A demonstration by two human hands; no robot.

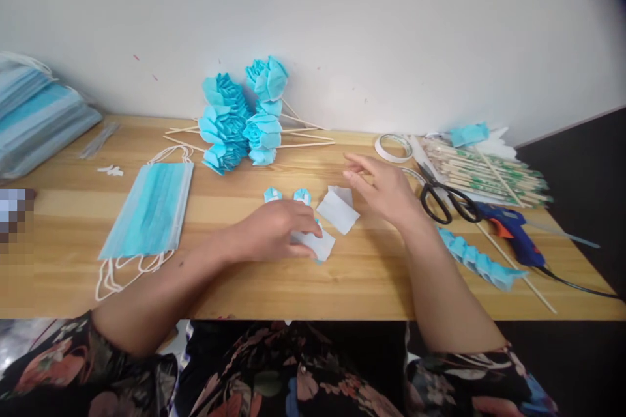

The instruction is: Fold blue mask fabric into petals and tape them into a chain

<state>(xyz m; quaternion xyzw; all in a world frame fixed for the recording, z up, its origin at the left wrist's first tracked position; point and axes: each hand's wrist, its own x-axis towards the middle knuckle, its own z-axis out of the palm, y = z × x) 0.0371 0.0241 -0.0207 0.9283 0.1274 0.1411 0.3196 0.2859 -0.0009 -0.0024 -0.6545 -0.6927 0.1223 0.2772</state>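
My left hand is low over the table, thumb and forefinger apart at the edge of a white piece of cloth-like material. Part of that piece is hidden under the fingers, and a bit of blue shows at its lower edge. To the right, my right hand is raised with fingers stretched out and nothing in them. Between the hands lie white rectangular pieces, partly overlapping. Just beyond my left hand sit two small blue folded pieces, one on the left and one on the right, each with a white patch.
Blue flowers on sticks stand by the wall. Face masks lie at left, beside a larger bagged stack. At right are a tape roll, black-handled scissors, bundled sticks, a blue glue gun and a pleated blue strip.
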